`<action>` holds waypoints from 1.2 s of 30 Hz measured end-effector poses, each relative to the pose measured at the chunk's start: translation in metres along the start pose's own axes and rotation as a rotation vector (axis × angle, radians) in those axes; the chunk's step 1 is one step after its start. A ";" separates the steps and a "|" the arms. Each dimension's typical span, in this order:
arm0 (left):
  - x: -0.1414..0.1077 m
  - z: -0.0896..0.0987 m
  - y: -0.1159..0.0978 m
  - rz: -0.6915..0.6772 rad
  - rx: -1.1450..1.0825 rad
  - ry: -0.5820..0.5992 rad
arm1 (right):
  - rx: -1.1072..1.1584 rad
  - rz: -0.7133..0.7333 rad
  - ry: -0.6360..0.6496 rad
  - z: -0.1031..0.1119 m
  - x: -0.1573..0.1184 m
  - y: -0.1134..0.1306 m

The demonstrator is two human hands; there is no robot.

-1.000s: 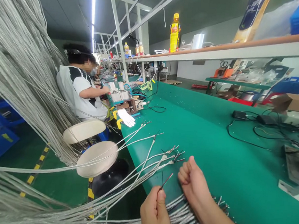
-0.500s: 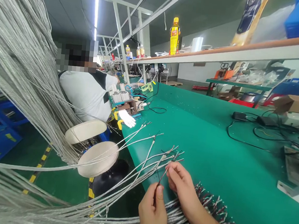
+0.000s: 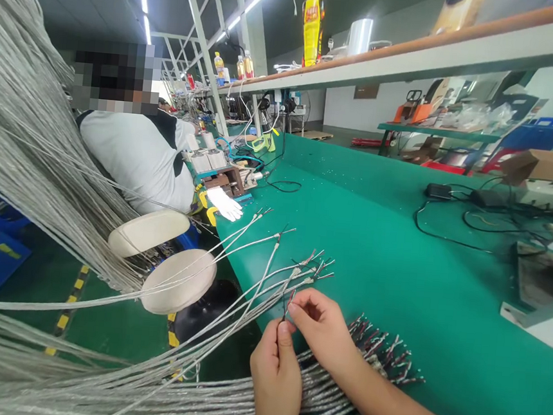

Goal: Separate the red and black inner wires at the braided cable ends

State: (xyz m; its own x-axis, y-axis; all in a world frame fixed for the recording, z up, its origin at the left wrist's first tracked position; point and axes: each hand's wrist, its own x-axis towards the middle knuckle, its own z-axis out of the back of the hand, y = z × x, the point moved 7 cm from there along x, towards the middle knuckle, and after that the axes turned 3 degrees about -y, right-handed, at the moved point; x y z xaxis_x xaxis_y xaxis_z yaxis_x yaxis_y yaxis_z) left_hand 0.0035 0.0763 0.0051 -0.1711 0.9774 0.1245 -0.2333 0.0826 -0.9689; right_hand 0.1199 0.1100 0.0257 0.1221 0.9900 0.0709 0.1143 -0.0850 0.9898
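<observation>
My left hand is closed, thumb against forefinger, on the thin dark wires at the end of a cable. Close above it, the fingertips of my right hand pinch one of these wires. Beneath both hands lies a thick bundle of silvery braided cables. Their split ends, dark, red and white, fan out to the right of my right forearm. Beyond my hands, several looser cables reach over the table edge with their stripped ends spread.
A green worktable stretches ahead. A stool stands left of it, near a seated person and a white glove. Hanging cables fill the left side. Black leads lie at right, below a shelf.
The view has shifted, so the bench and hands appear further left and higher. My right hand's fingertips have come nearer to my left hand along the wire.
</observation>
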 end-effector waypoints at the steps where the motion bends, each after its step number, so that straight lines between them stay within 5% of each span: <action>1: 0.000 0.000 0.000 0.000 0.003 -0.002 | -0.012 -0.002 -0.004 0.000 -0.001 0.000; 24: 0.000 -0.003 0.007 -0.018 -0.040 0.035 | 0.018 0.133 -0.056 -0.001 -0.009 0.011; 36: -0.002 0.002 -0.002 -0.079 0.120 -0.023 | -0.116 0.155 -0.239 0.021 -0.006 0.012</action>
State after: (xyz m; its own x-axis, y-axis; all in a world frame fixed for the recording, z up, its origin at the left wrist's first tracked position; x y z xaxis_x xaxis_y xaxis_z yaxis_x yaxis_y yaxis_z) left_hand 0.0026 0.0734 0.0070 -0.1689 0.9640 0.2052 -0.3597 0.1336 -0.9235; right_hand 0.1414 0.1009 0.0348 0.3597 0.9104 0.2046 -0.0352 -0.2059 0.9779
